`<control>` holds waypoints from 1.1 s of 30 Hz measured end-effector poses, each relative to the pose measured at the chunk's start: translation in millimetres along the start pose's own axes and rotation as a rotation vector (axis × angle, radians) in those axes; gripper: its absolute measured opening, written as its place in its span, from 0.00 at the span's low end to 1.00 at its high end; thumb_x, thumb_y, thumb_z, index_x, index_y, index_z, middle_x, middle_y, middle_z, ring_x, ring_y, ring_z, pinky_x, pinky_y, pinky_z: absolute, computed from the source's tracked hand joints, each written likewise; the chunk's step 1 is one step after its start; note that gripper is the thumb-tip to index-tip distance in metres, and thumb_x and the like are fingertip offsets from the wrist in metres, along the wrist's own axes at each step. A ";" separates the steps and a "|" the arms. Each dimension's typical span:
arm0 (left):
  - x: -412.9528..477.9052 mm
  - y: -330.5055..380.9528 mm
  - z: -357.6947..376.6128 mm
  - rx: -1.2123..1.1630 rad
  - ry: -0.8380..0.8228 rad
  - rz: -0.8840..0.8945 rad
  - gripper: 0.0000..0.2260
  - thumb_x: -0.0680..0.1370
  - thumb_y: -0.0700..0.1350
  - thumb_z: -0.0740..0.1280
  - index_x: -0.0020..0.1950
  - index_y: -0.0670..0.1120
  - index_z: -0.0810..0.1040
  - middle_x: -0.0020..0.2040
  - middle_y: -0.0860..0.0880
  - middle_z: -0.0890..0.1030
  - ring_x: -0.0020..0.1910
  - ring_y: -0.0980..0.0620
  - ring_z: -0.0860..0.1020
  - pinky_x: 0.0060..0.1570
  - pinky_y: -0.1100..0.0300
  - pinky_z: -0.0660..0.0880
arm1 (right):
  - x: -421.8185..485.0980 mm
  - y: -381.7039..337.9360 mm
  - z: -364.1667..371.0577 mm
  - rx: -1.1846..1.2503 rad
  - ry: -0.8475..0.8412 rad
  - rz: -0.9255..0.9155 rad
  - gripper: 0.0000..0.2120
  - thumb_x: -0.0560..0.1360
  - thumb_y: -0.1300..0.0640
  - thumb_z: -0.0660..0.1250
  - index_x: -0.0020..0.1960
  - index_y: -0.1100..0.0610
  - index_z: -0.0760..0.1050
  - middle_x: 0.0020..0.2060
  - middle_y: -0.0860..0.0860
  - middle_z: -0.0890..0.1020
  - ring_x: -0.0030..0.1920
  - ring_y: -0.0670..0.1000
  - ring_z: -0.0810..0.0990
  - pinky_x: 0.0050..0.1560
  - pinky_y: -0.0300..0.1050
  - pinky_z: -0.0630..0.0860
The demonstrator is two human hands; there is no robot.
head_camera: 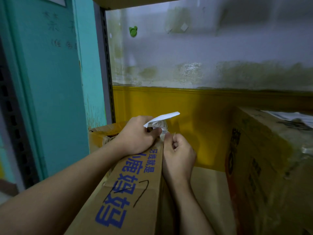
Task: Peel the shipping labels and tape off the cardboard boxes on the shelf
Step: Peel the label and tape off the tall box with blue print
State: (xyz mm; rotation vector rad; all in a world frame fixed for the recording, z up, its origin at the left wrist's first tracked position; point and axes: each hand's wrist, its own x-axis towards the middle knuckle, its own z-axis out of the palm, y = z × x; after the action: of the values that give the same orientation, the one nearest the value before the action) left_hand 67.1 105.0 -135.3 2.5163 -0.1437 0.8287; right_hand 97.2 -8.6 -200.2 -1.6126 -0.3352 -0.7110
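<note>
Left hand (137,135) grips the peeled label (162,118) (white, curling); right hand (177,154) pinches what seems tape (163,136).

Blue print on cardboard box (135,187) — "小鹿妈妈", "牙线就是".

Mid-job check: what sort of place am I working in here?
Probably a storeroom or back room: a blue-printed cardboard box and a second box sit on racking with a slotted metal upright, against a stained wall.
</note>
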 end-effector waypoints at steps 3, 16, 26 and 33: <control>0.1 1.3 -0.2 0.034 0.005 -0.009 0.15 0.79 0.44 0.68 0.34 0.53 0.70 0.31 0.54 0.74 0.29 0.59 0.72 0.29 0.67 0.63 | -0.5 -0.6 -0.2 -0.019 0.003 0.010 0.22 0.78 0.54 0.66 0.29 0.52 0.61 0.26 0.49 0.70 0.28 0.50 0.64 0.32 0.48 0.59; -1.0 -1.5 0.7 0.044 0.076 0.049 0.14 0.78 0.43 0.68 0.34 0.50 0.70 0.36 0.54 0.72 0.36 0.54 0.71 0.33 0.67 0.63 | -0.5 -3.9 -1.1 -0.034 0.018 0.000 0.21 0.77 0.53 0.67 0.29 0.51 0.62 0.26 0.48 0.69 0.27 0.48 0.63 0.32 0.45 0.55; -3.3 1.5 1.0 0.061 0.104 0.079 0.15 0.77 0.39 0.68 0.32 0.48 0.68 0.32 0.53 0.71 0.33 0.56 0.70 0.30 0.66 0.63 | 0.2 -8.7 -5.4 -0.123 -0.009 0.047 0.21 0.77 0.56 0.65 0.29 0.51 0.59 0.29 0.49 0.70 0.30 0.51 0.63 0.35 0.44 0.52; -4.0 2.2 0.7 0.036 0.088 0.043 0.15 0.77 0.40 0.67 0.32 0.47 0.69 0.28 0.50 0.71 0.28 0.53 0.67 0.28 0.63 0.61 | 0.3 -10.3 -6.8 -0.127 -0.014 0.059 0.20 0.77 0.55 0.64 0.30 0.52 0.60 0.30 0.49 0.71 0.34 0.52 0.64 0.35 0.45 0.53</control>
State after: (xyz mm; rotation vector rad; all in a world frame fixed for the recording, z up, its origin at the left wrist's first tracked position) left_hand 63.7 102.5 -137.2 2.5129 -0.1549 0.9649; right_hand 89.6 -13.5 -191.7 -1.7413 -0.2558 -0.6873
